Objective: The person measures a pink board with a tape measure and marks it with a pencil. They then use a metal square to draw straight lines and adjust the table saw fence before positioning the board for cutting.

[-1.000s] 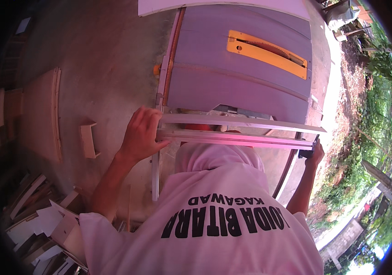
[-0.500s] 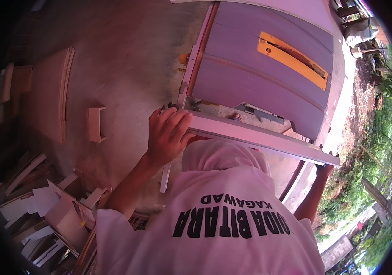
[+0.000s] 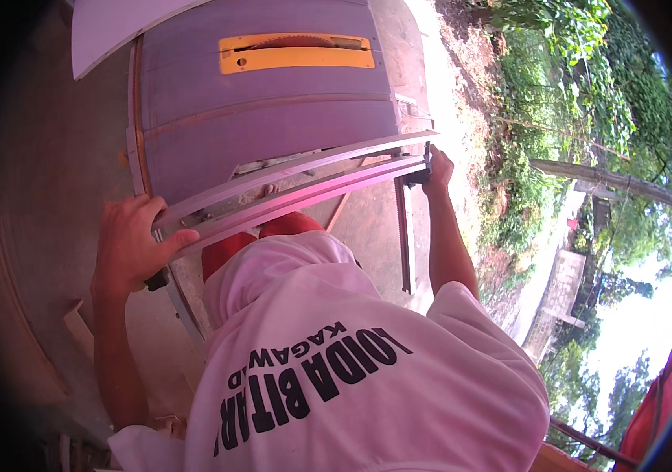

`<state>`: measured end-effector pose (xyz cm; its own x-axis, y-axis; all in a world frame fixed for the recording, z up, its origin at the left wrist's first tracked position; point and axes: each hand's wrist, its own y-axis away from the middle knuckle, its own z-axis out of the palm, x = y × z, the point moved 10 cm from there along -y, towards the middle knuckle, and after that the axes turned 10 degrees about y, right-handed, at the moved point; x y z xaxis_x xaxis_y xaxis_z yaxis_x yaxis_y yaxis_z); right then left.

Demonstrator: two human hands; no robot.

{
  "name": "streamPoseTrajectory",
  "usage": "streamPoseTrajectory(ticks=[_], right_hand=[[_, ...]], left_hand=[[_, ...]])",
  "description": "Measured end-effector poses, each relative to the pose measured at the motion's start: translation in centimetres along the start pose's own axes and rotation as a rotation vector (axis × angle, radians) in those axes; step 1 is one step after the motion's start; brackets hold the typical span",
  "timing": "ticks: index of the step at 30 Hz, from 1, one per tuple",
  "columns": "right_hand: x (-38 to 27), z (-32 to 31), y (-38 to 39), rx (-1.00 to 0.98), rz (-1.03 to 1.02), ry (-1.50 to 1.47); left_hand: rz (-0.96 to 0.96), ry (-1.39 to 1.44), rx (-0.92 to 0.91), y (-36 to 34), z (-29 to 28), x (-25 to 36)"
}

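Note:
A table saw point(image 3: 186, 94) with a purple-grey top stands before me. A rip fence point(image 3: 304, 197) lies between my hands along the saw's near edge, looking like two long pale parallel bars with a gap between. My left hand point(image 3: 127, 240) grips its left end, the thumb on the near bar and the fingers at the far one. At the other end my right hand point(image 3: 438, 169) is closed round the black end fitting. A toothed blade point(image 3: 292, 41) shows in the slot of the yellow throat plate point(image 3: 296, 59).
A white panel point(image 3: 108, 27) juts out at the far left of the saw. The front rail point(image 3: 138, 118) runs along the saw's left side. Plants point(image 3: 524, 94) and a wooden post point(image 3: 611, 177) are outside on the right. A plank point(image 3: 76, 326) is on the floor at the lower left.
The view has swung, so the saw now sits further left. The fence has tilted, showing two bars and a gap. Both hands keep hold of its ends.

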<state>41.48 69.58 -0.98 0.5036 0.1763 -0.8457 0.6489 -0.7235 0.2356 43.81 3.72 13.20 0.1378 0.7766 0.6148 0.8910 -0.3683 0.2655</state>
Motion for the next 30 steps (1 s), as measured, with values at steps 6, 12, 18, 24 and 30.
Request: streamPoseTrajectory(ticks=[6,12,18,24,30], right_hand=[[-1.0,-1.7,2.0,0.063,0.025,0.104],[-0.2,-2.8,2.7,0.059,0.031,0.134],[0.5,-2.5,2.8,0.011,0.16,0.072],[2.2,-1.9,0.5,-0.023,0.116,-0.113],[-1.1,0.7,1.0,-0.07,0.034,0.089]], left_hand=[[-0.048,0.159,-0.13,-6.0,5.1,-2.5],[0.099,0.144,-0.049,-6.7,3.7,0.7],[0.225,0.05,0.185,-2.7,0.6,5.5],[0.36,-0.077,0.298,0.7,2.3,7.0],[0.261,-0.247,0.473,3.9,3.2,4.6]])
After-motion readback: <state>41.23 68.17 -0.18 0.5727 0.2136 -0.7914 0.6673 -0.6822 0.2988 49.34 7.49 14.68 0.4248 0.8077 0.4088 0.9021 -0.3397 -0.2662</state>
